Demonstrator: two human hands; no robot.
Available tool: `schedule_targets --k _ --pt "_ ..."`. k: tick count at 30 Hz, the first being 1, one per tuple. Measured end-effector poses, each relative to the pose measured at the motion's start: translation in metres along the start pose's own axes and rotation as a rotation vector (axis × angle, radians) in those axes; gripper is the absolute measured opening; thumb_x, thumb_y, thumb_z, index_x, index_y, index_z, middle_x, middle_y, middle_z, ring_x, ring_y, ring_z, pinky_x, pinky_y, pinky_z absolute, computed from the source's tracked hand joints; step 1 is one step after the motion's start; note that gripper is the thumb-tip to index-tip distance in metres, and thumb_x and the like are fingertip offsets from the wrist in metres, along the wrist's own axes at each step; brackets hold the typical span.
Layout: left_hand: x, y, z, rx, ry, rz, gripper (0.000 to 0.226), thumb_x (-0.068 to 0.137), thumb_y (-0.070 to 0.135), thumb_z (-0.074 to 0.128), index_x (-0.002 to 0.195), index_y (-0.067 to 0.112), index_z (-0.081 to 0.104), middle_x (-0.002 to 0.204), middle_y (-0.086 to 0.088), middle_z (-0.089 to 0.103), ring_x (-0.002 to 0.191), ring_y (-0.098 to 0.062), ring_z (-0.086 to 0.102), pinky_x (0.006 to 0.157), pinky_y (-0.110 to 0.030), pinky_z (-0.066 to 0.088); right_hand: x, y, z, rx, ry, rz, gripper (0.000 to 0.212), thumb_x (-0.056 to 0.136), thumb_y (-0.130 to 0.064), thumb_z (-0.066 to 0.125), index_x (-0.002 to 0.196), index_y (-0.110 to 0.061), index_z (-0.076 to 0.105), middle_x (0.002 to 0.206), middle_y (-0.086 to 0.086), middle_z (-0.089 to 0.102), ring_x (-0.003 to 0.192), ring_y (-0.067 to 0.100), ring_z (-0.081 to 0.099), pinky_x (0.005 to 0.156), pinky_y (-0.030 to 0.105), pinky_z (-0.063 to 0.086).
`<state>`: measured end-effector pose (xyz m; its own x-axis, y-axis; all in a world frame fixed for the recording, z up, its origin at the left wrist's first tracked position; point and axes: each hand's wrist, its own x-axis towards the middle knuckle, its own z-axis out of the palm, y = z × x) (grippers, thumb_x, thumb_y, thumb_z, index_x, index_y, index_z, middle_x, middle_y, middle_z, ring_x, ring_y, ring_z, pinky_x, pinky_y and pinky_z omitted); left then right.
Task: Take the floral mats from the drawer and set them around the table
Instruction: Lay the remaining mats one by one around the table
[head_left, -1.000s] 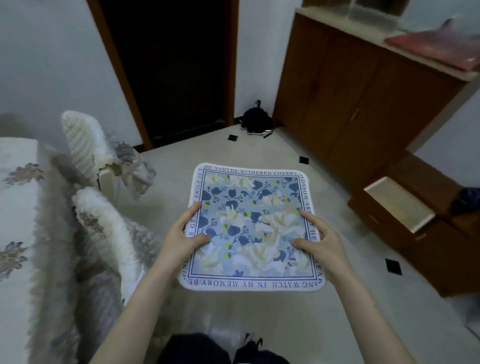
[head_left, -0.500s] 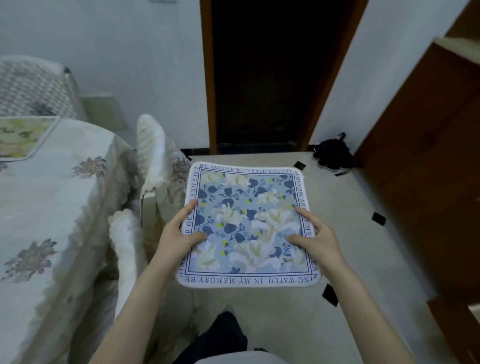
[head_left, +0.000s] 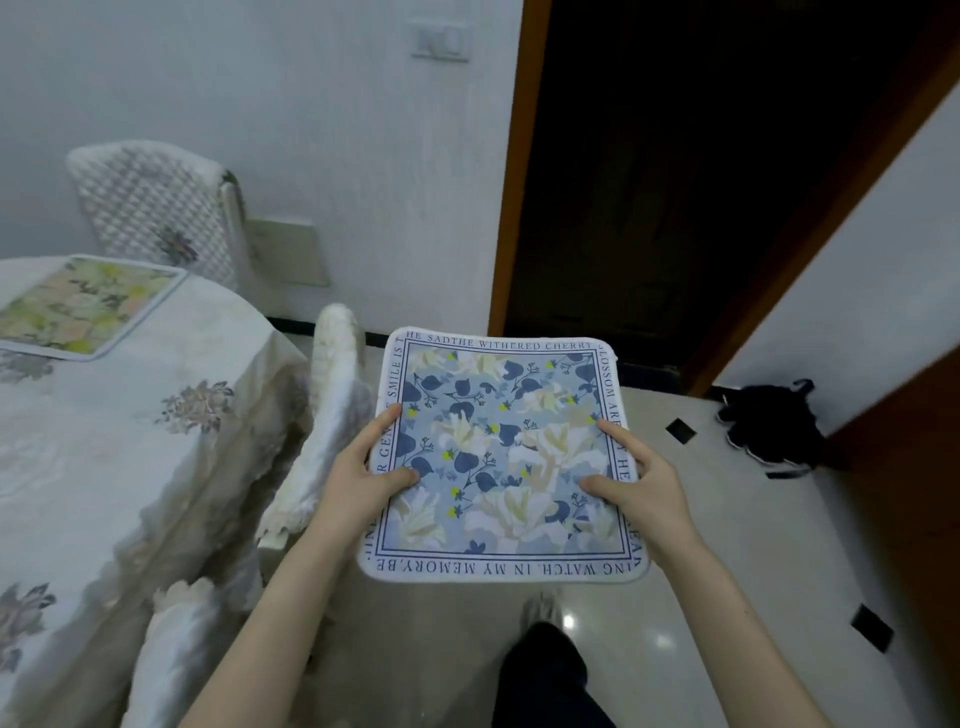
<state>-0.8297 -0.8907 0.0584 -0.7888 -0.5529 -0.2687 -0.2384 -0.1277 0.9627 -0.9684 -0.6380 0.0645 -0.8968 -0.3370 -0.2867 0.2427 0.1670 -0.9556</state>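
Observation:
A blue floral mat (head_left: 501, 441) with a lettered border is held flat in front of me, above the floor. My left hand (head_left: 358, 475) grips its left edge, thumb on top. My right hand (head_left: 641, 486) grips its right edge the same way. A second floral mat (head_left: 83, 304), yellow-green, lies on the table (head_left: 104, 467) at the far left. The table wears a pale cloth with grey flower prints. The drawer is out of view.
Two chairs with white lace covers (head_left: 332, 415) stand between me and the table, and a third chair (head_left: 156, 208) is behind it by the wall. A dark open doorway (head_left: 675, 182) is ahead. Black shoes (head_left: 769, 431) lie on the tiled floor at right.
My view has swung left, away from the wooden cabinet and open drawer toward the table. The mat stays held in both hands, and more of the table with its yellow-green mat has come into view.

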Motion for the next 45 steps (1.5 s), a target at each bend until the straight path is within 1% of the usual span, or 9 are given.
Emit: schedule_targets --k 8,11,13,22,27,32,35,41,45 --pt "0.091 0.028 0.041 -0.080 0.309 0.005 0.074 0.075 -0.011 0.066 0.131 0.036 0.053 0.111 0.012 0.069 0.092 -0.007 0.068 0.072 -0.021 0.056 0.171 -0.065 0.005 -0.061 -0.280 0.009 0.068 0.071 0.013 0.073 0.122 -0.029 0.062 0.102 0.003 0.072 0.087 0.024 0.072 0.067 0.040 0.060" --pt "0.108 0.038 0.041 -0.117 0.442 0.002 0.074 0.074 -0.010 0.067 0.129 0.038 0.055 0.114 0.013 0.067 0.094 -0.008 0.068 0.077 -0.027 0.057 0.220 -0.089 0.025 -0.098 -0.422 0.000 0.067 0.071 0.014 0.073 0.123 -0.028 0.061 0.105 0.001 0.071 0.088 0.022 0.072 0.067 0.037 0.060" --pt "0.115 0.041 0.035 -0.147 0.537 -0.005 0.074 0.074 -0.011 0.068 0.126 0.040 0.056 0.108 0.014 0.069 0.090 -0.007 0.069 0.072 -0.024 0.057 0.246 -0.100 0.046 -0.143 -0.510 -0.018 0.068 0.071 0.012 0.073 0.123 -0.029 0.061 0.108 -0.001 0.070 0.089 0.020 0.071 0.067 0.035 0.060" --pt "0.127 0.034 -0.043 -0.244 0.835 -0.019 0.074 0.075 -0.008 0.068 0.129 0.041 0.054 0.110 0.012 0.070 0.094 -0.013 0.069 0.080 -0.035 0.057 0.310 -0.111 0.194 -0.238 -0.847 -0.032 0.068 0.069 0.009 0.076 0.117 -0.039 0.063 0.114 0.003 0.068 0.090 0.025 0.071 0.073 0.046 0.060" --pt "0.137 0.024 -0.105 -0.281 0.976 0.006 0.074 0.075 -0.008 0.068 0.130 0.039 0.053 0.114 0.009 0.068 0.092 -0.011 0.069 0.073 -0.029 0.058 0.326 -0.113 0.290 -0.286 -0.982 -0.060 0.067 0.070 0.006 0.077 0.118 -0.038 0.064 0.116 0.001 0.068 0.092 0.024 0.071 0.078 0.049 0.058" --pt "0.148 0.019 -0.167 -0.278 1.042 0.021 0.073 0.078 -0.007 0.067 0.134 0.037 0.051 0.132 0.012 0.056 0.107 -0.008 0.063 0.077 -0.025 0.057 0.335 -0.117 0.380 -0.319 -1.077 -0.075 0.067 0.071 0.008 0.076 0.120 -0.035 0.063 0.109 0.001 0.071 0.086 0.025 0.072 0.075 0.048 0.059" --pt "0.156 0.013 -0.195 -0.227 1.109 -0.017 0.072 0.078 -0.004 0.068 0.134 0.038 0.050 0.135 0.017 0.048 0.113 -0.006 0.056 0.075 -0.019 0.056 0.344 -0.109 0.425 -0.356 -1.120 -0.104 0.064 0.068 0.003 0.080 0.113 -0.040 0.066 0.117 0.000 0.067 0.098 0.025 0.069 0.080 0.048 0.058" --pt "0.178 -0.021 -0.231 -0.337 1.196 -0.101 0.072 0.079 -0.003 0.069 0.129 0.046 0.051 0.139 0.009 0.050 0.111 -0.016 0.061 0.084 -0.041 0.057 0.366 -0.087 0.505 -0.445 -1.221 -0.119 0.064 0.067 0.000 0.081 0.108 -0.047 0.065 0.126 0.000 0.062 0.109 0.023 0.063 0.083 0.047 0.057" --pt "0.196 -0.036 -0.250 -0.331 1.288 -0.174 0.072 0.079 -0.006 0.068 0.131 0.041 0.049 0.141 0.007 0.047 0.110 -0.017 0.060 0.081 -0.033 0.058 0.378 -0.068 0.558 -0.518 -1.304 -0.169 0.063 0.068 0.001 0.081 0.109 -0.044 0.063 0.127 0.001 0.060 0.113 0.023 0.060 0.083 0.047 0.057"
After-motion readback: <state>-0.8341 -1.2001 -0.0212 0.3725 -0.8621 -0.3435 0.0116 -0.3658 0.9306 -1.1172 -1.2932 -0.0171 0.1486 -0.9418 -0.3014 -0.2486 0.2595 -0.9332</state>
